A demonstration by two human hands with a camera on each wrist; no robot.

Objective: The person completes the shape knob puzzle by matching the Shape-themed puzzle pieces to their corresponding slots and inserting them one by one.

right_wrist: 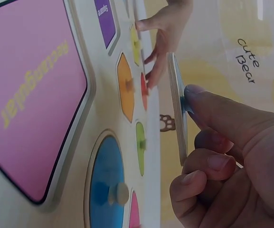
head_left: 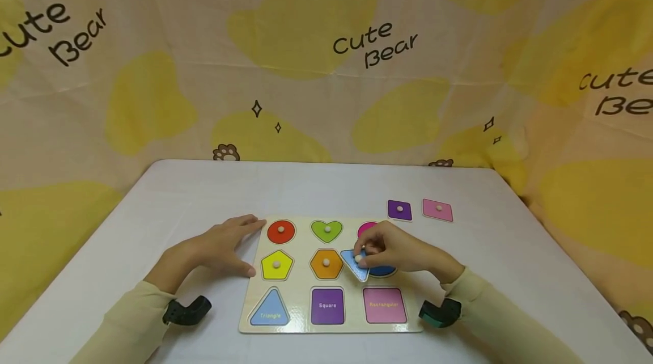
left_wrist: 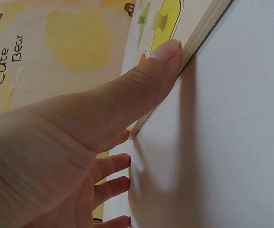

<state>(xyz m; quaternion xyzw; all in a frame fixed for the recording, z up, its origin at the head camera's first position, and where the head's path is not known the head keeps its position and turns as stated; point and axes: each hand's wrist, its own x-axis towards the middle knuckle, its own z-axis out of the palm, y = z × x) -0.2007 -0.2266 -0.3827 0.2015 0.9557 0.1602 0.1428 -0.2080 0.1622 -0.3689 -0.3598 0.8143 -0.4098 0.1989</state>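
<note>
My right hand [head_left: 395,248] pinches the knob of a blue triangle puzzle piece [head_left: 355,265] and holds it above the shape puzzle board [head_left: 301,328]. In the right wrist view the triangle piece [right_wrist: 177,109] is seen edge-on, lifted off the board. Beneath my right hand lies a blue piece [right_wrist: 107,175] with a knob, set in the board. My left hand [head_left: 216,248] rests at the board's left edge, its thumb [left_wrist: 167,52] touching the rim and its fingers spread. Along the near row are the triangle recess [head_left: 270,308], square recess [head_left: 327,305] and rectangle recess [head_left: 385,305], without pieces.
Behind the board's right side lie a purple square piece [head_left: 399,210] and a pink rectangle piece [head_left: 437,210] on the white table [head_left: 204,188]. Red circle [head_left: 281,232], green heart [head_left: 326,231], yellow pentagon [head_left: 277,265] and orange hexagon [head_left: 326,263] pieces sit in the board.
</note>
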